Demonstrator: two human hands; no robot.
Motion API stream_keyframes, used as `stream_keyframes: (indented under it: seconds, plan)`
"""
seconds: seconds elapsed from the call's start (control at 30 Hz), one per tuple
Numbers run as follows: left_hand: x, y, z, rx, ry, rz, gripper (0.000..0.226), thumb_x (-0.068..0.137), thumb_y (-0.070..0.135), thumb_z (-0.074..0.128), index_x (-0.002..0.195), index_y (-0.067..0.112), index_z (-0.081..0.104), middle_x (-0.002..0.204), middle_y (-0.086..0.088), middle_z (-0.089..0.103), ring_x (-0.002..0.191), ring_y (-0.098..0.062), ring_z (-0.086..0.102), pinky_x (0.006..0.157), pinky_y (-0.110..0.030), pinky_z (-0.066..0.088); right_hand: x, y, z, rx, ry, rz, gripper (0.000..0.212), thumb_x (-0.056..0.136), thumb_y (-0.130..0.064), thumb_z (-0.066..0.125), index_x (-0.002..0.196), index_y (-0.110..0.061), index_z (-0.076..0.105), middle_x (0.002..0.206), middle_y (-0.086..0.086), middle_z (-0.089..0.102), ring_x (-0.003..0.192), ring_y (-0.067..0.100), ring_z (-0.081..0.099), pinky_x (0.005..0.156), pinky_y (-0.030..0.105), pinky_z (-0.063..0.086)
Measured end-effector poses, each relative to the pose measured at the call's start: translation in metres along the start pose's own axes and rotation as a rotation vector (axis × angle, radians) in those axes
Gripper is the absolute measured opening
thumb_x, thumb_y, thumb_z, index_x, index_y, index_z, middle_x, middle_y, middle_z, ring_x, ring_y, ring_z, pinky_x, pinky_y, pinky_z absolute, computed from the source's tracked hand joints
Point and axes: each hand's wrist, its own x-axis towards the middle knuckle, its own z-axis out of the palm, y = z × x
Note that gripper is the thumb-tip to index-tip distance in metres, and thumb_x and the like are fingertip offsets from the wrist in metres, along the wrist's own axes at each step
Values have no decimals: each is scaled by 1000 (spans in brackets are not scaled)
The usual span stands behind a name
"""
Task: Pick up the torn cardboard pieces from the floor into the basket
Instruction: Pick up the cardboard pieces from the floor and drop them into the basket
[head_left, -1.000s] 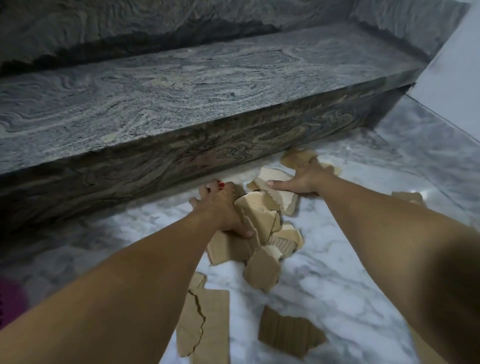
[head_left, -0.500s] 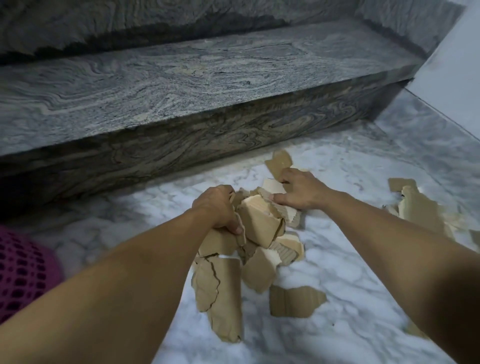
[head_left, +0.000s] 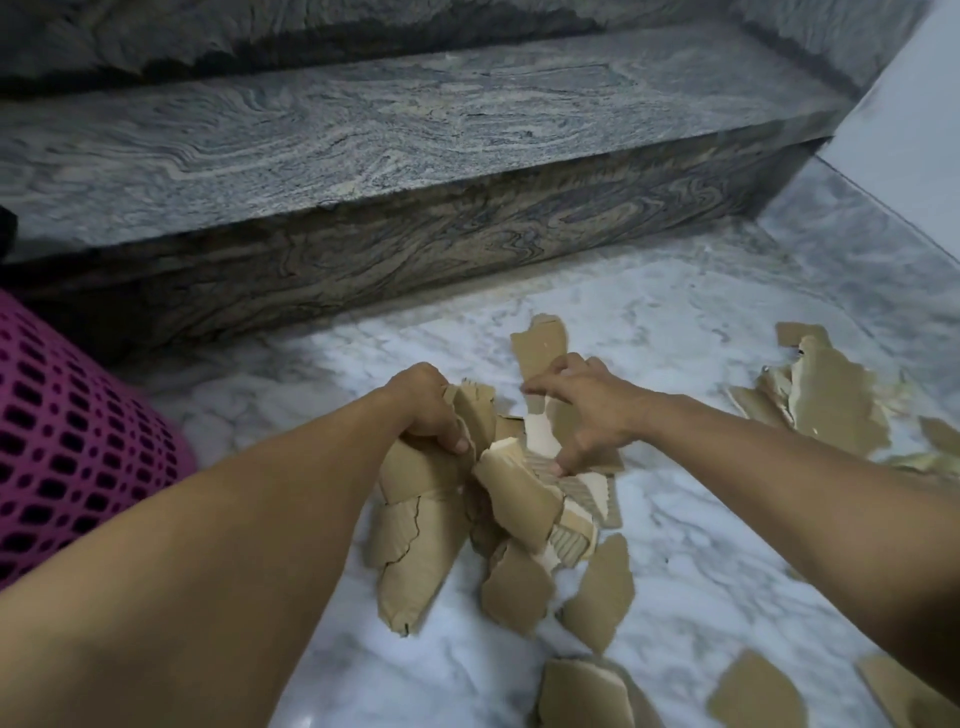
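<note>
A pink mesh basket (head_left: 62, 457) stands at the far left of the marble floor (head_left: 701, 545), beside the foot of a grey granite step (head_left: 415, 156), its rim outside the view. Near it, the person's left hand (head_left: 428, 410) is clenched around a bunch of torn cardboard pieces (head_left: 421, 499), thumb pressed on top, with long strips hanging down from the grasp toward the floor. Just to the right, the right hand (head_left: 582, 410) spreads its fingers over the middle of the heap (head_left: 540, 499), fingertips pressing on the pieces; it rests on them rather than grasping any. Farther right, a second cluster of scraps (head_left: 831, 415) lies well apart from the hands, and more loose pieces (head_left: 753, 696) sit along the bottom edge. The step in hand appears to be gathering: a handful is being collected before it goes into the basket. The next move likely calls for the right hand to close on its share, then for both loads to travel left and up over the basket's rim. Dangling strips may slip free on the way. Much cardboard remains on the floor, so the task looks far from finished.
</note>
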Motion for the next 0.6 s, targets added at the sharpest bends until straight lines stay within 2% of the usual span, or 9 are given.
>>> stream_keyframes:
  seconds: [0.07,0.13,0.17,0.23,0.3,0.33,0.4,0.47,0.6]
  plan:
    - [-2,-6,-4,-4,26,-3,36,58,23,91,73,7,62,86,-11,63,79,-25,61,61,-28,44,-1,-5,0,-15,9,4,86,47,-49,91,120,-38,47,133,-3,27,119,23,29,96,43,44]
    - [-6,-13,-10,-50,58,-26,38,59,26,91,67,12,56,83,-7,61,79,-23,58,61,-27,41,-2,-7,1,7,12,-4,79,46,-48,92,109,-34,47,131,-4,28,120,23,31,95,43,44]
    - [-6,-16,-13,-46,76,-39,37,59,29,90,69,14,58,87,-7,61,87,-24,59,66,-28,42,-2,-7,2,22,8,-6,82,46,-48,92,112,-34,46,133,-4,28,122,23,31,97,43,44]
    - [-12,-22,-19,42,86,-59,41,60,39,88,85,16,64,103,-4,61,107,-28,54,84,-32,42,-4,-6,0,87,-7,-1,101,45,-50,92,131,-38,39,141,-3,26,130,23,29,105,44,40]
    - [-21,-24,-21,90,47,-89,73,50,53,87,111,22,61,121,-4,56,119,-29,48,101,-38,40,-5,-5,-3,160,-7,17,118,46,-52,92,144,-39,28,149,-1,23,137,25,25,112,45,33]
    - [-25,-26,-19,109,21,-125,91,42,62,85,120,27,54,129,-5,50,123,-31,45,104,-43,39,-4,-4,-5,150,-15,23,122,47,-51,92,147,-40,23,152,0,21,139,27,23,113,46,31]
    - [-35,-29,-11,132,-10,-192,107,42,68,82,132,33,37,141,-11,32,131,-37,33,106,-49,38,-5,-3,-6,32,-90,36,124,54,-45,91,150,-43,13,157,0,11,142,30,16,114,48,29]
    - [-44,-29,6,154,21,-218,107,51,63,82,138,35,26,143,-13,22,134,-38,24,108,-49,35,-9,-6,-3,-95,-166,37,122,59,-38,91,150,-48,10,159,-1,2,143,31,10,113,49,31]
    - [-57,-22,34,188,135,-202,109,49,57,86,137,29,30,139,-10,22,132,-32,21,105,-48,38,-16,-22,5,-176,-125,-23,101,55,-35,92,137,-38,33,154,-2,12,136,26,19,101,43,42]
